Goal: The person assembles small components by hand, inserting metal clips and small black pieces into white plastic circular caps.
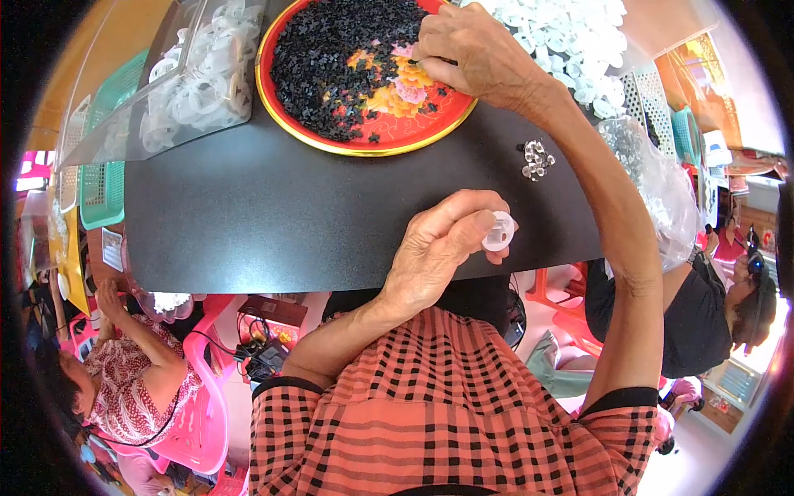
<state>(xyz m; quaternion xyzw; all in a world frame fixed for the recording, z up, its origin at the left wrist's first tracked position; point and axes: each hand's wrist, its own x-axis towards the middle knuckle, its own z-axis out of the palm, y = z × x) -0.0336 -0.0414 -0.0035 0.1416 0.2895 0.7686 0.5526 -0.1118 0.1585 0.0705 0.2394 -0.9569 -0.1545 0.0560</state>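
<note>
My left hand pinches a small clear plastic ring piece between thumb and fingers, just over the near edge of the black tabletop. My right hand reaches forward into a round red tray with a gold rim and a flower pattern. Its fingertips press among the heap of small black plastic parts that covers most of the tray. Whether a black part is between the fingers I cannot tell.
A clear box of white rings stands left of the tray, a heap of white round pieces lies at the far right. A little cluster of clear finished pieces and a clear plastic bag lie right. Green baskets stand left; other people sit nearby.
</note>
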